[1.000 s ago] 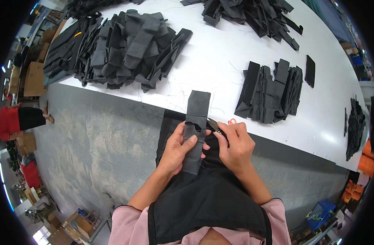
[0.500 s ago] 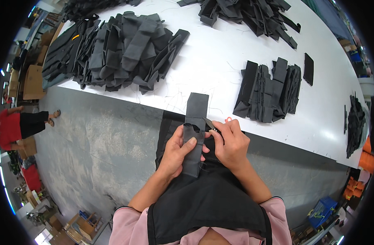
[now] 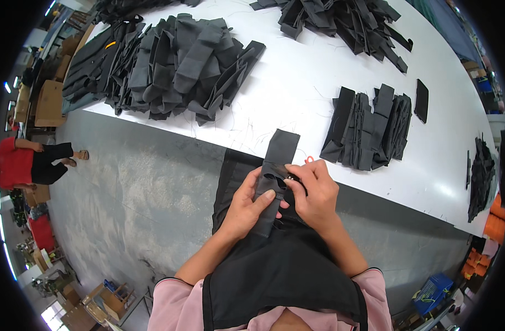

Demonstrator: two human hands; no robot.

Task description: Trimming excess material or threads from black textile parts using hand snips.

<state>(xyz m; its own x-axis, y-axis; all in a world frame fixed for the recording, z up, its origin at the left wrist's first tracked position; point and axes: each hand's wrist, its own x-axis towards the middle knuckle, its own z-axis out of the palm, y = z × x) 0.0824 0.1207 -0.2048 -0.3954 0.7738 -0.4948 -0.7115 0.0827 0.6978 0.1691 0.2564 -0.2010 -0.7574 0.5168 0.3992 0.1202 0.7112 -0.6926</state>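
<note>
A dark grey fabric strip (image 3: 283, 146) is pinched in my left hand (image 3: 244, 207), thumb on top and fingers beneath. Its far end reaches over the table edge, and a folded loop of cloth bulges near its middle. My right hand (image 3: 317, 196) is closed around small thread snips with a red loop (image 3: 310, 159); most of the tool is hidden by the fingers. The snips' tip lies against the strip at the loop, and whether the blades are apart I cannot tell. Below the strip hangs my black apron (image 3: 280, 259).
Heaps of dark fabric strips (image 3: 194, 60) cover the white table's (image 3: 285, 71) left side and far side (image 3: 341, 25). A smaller stack (image 3: 368, 129) sits to the right, beside a black phone-like slab (image 3: 422, 101). A person in red (image 3: 15, 163) stands at far left.
The strip has shifted slightly right and tilted, its far end leaning rightward. The snips' blade, earlier seen beside the strip, now lies over it at the loop.
</note>
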